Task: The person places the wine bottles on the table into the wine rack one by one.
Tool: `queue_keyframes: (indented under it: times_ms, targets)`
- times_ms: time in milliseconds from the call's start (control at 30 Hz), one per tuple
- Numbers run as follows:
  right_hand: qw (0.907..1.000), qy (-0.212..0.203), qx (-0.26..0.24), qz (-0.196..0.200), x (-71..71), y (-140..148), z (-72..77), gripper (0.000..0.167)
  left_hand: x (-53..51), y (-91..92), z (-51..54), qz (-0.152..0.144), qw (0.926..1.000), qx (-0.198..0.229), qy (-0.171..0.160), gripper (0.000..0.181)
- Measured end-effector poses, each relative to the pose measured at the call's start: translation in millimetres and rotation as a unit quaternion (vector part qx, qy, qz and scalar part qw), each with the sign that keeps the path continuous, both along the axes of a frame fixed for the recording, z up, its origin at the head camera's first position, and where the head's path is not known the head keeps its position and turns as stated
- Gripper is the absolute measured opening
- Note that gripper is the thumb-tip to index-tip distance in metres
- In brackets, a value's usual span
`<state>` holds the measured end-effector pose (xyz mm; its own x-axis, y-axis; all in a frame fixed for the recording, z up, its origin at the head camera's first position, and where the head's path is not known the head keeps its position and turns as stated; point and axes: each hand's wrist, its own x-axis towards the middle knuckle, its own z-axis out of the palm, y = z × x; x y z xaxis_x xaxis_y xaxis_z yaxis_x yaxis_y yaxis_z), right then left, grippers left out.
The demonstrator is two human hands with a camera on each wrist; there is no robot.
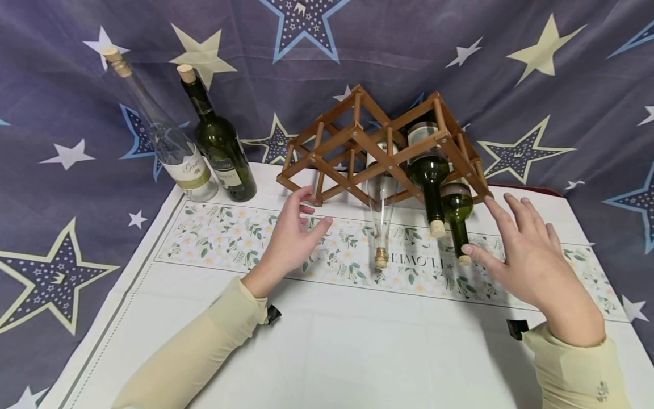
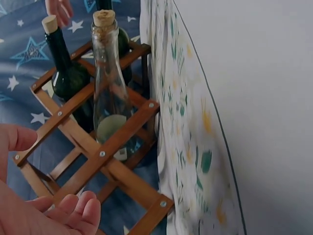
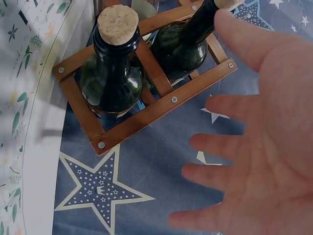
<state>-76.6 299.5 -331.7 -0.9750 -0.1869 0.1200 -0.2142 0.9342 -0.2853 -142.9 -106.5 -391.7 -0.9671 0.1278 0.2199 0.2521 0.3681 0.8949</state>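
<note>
My left hand (image 1: 291,236) hovers at the left front of a brown wooden folding wine rack (image 1: 355,132), fingers loosely bent with nothing between them. On the other side, my right hand (image 1: 536,267) spreads its fingers by the rack's right end. Its thumb overlaps the neck of a lower green bottle (image 1: 456,207); whether they touch I cannot tell. Above that lies another dark green bottle (image 1: 430,173), neck forward and corked. A clear corked bottle (image 1: 381,218) lies in the rack's middle. The left wrist view shows this clear bottle (image 2: 108,88) through the lattice.
At the back left stand a clear labelled bottle (image 1: 189,170) and a dark green bottle (image 1: 219,139), both corked. A white cloth with a floral strip (image 1: 219,238) covers the table. Behind hangs a dark curtain (image 1: 409,51) with stars.
</note>
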Motion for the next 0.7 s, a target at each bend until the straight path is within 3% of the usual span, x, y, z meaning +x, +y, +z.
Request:
queue_keyframes:
  times_ms: [233, 700]
  targets:
    - [0.9998, 0.013, -0.010, 0.006, -0.2, -3.0, 0.5, 0.092, -1.3, -11.6, 2.7, 0.026, 0.9978, -0.038, 0.048, 0.074]
    - [0.9997, 0.017, -0.018, 0.008, 1.0, -4.8, 1.5, 0.090, -9.0, -37.9, 7.5, 0.097, 0.9893, -0.064, 0.088, 0.076]
